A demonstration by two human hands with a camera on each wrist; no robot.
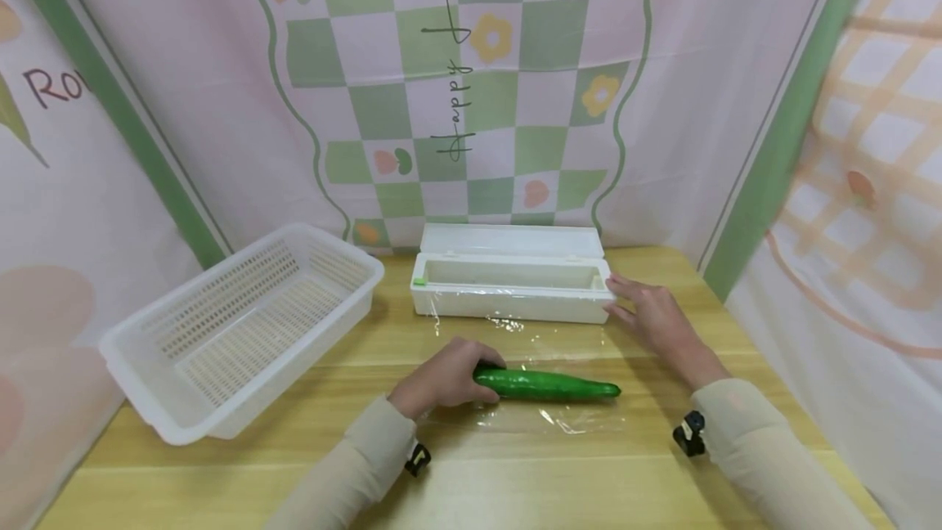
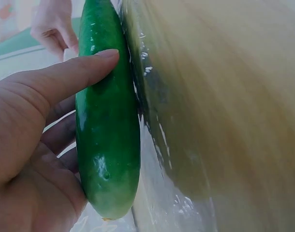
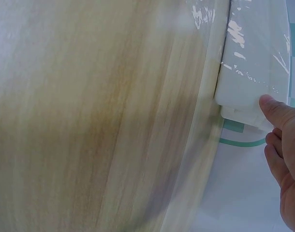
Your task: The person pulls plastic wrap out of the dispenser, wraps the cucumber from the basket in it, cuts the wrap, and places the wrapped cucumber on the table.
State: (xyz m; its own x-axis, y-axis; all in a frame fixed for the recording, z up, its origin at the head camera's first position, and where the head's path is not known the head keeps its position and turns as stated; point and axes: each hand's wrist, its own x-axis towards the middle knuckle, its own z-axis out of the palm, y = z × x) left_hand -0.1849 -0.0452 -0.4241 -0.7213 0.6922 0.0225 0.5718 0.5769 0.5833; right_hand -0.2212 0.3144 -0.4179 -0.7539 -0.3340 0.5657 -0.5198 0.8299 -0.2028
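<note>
Holding cucumber (image 1: pixel 548 385) in front of box (image 1: pixel 515 258): left hand (image 1: pixel 451 375), fingers clamped on its blunt end | right hand (image 1: pixel 657 321) at box's right end, thumb touching; cannot tell if fingers pinch it | film (image 1: pixel 508 323) over box's front | basket (image 1: pixel 334 324) left of box

A green cucumber (image 2: pixel 108 125) is gripped by the left hand (image 2: pixel 26 140), the thumb (image 2: pixel 87 72) laid across it and other fingers (image 2: pixel 60 133) tucked behind. Beyond the cucumber from the palm (image 2: pixel 48 198), clear film (image 2: pixel 181 205) is spread over the wooden table (image 2: pixel 258 121); past the thumb, the right hand (image 2: pixel 51 21) is seen.
</note>
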